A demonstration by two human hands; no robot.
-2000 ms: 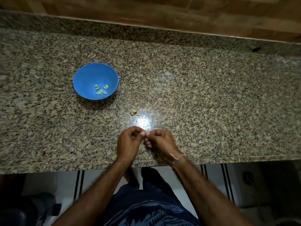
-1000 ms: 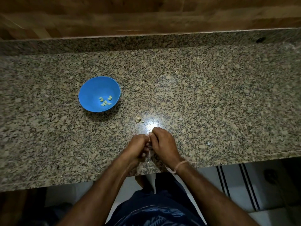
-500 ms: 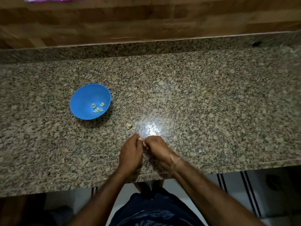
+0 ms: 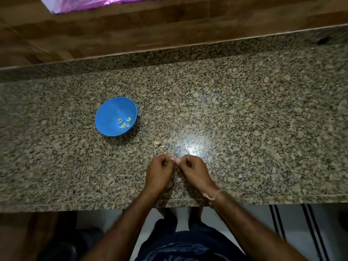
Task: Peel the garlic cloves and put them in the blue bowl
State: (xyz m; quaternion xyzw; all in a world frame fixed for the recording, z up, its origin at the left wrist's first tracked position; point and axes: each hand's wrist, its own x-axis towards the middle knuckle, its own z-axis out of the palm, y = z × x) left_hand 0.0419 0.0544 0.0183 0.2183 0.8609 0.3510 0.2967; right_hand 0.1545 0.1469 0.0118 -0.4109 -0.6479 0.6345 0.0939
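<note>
Right of the blue bowl point(image 4: 110, 117) and on every side of it runs the speckled granite bench point(image 4: 254, 95), with a wooden wall point(image 4: 169, 25) rising behind the bowl along the bench's far edge.

Now the hands, near the front edge, right of the bowl and closer to the person than it. The left hand point(image 4: 160, 173) and the right hand point(image 4: 194, 171) are knuckle to knuckle, both with fingers curled in tight. Their fingertips meet on one garlic clove point(image 4: 175, 159), pinching it from both sides. It's a small pale thing, mostly hidden by the fingers, so how much skin it carries I cannot tell. A thin wrist thread point(image 4: 213, 194) circles the right wrist.

The bowl sits upright on the bench, well apart from both hands. Inside it, low against the wall nearest the hands, lies a small cluster of peeled cloves point(image 4: 124, 123), pale yellow.

Between bowl and hands, a couple of loose garlic pieces point(image 4: 156, 144) lie on the granite. Far right of the bowl, past the right hand, one tiny pale scrap point(image 4: 240, 175).
</note>
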